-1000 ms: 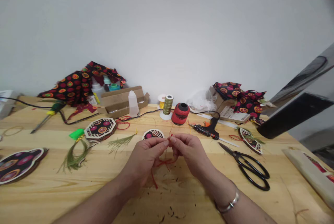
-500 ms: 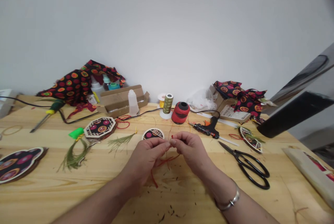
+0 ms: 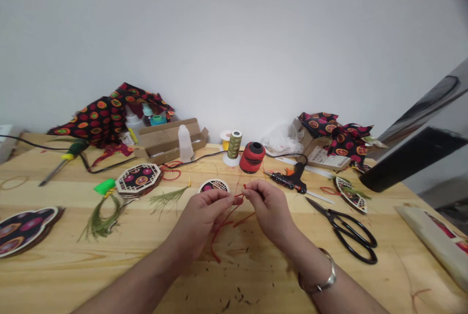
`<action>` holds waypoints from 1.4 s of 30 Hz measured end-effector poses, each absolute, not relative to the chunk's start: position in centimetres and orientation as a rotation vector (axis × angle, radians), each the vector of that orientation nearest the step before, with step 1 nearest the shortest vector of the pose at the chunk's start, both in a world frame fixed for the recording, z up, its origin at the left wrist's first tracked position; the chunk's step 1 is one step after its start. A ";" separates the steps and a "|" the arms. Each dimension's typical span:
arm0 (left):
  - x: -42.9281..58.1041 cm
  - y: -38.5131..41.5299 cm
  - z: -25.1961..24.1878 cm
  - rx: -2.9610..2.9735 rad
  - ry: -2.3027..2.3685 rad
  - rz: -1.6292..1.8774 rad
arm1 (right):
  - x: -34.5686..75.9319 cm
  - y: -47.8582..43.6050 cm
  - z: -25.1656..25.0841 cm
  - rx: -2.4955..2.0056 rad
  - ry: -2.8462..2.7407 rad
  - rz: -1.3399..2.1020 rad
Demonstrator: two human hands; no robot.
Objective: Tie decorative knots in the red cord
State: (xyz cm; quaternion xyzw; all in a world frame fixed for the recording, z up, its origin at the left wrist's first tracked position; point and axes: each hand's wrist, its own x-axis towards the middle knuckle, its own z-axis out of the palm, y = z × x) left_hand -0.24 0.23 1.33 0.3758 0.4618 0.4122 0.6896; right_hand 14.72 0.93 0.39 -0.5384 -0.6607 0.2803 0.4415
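Observation:
My left hand (image 3: 212,209) pinches a red cord (image 3: 218,237), whose loose end hangs down below the fingers. Close beside it, my right hand (image 3: 268,204) is closed on the same cord, with a small red bit showing above its fingertips. A short gap separates the two sets of fingertips, and cord crosses it. Just behind the hands lies a round ornament (image 3: 214,185) with a pale lattice rim, partly hidden by my left hand. A red spool of cord (image 3: 252,158) stands farther back, next to an olive thread cone (image 3: 235,146).
Black-handled scissors (image 3: 351,233) lie at the right, near a glue gun (image 3: 292,180). On the left are an octagonal ornament (image 3: 138,180), a green tassel (image 3: 100,221) and a screwdriver (image 3: 64,160). A clear bottle (image 3: 186,144) and cardboard box (image 3: 166,138) stand along the wall.
The fingertips have drawn slightly apart, and more red cord shows between and below them. Both hands keep their pinch. The view has shifted slightly.

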 end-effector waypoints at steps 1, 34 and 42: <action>-0.3 0.3 1.2 0.828 1.019 0.922 | 14.7 0.9 0.4 -1.338 -1.662 0.643; -0.2 -0.5 0.5 1.899 1.174 0.824 | 14.6 1.0 0.9 -0.962 -0.951 1.599; -0.4 -0.3 1.6 1.897 1.288 0.904 | 14.9 1.1 1.4 -0.955 -0.970 1.596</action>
